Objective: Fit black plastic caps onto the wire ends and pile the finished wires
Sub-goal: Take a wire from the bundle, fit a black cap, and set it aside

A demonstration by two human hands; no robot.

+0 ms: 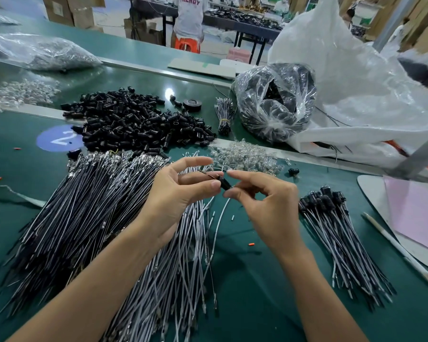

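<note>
Green bench mat (252, 280) was crowded. Risk: small black plastic cap (224, 184) could seat crooked or drop, because the thin white wire (222, 212) hung loose below the pinch. Left hand (178, 193) pinched the wire end at the cap; right hand (269, 206) pinched the cap between thumb and forefinger, other fingers loosely curled. Finished capped-wire pile (336, 218) lay right of the grip.
</note>
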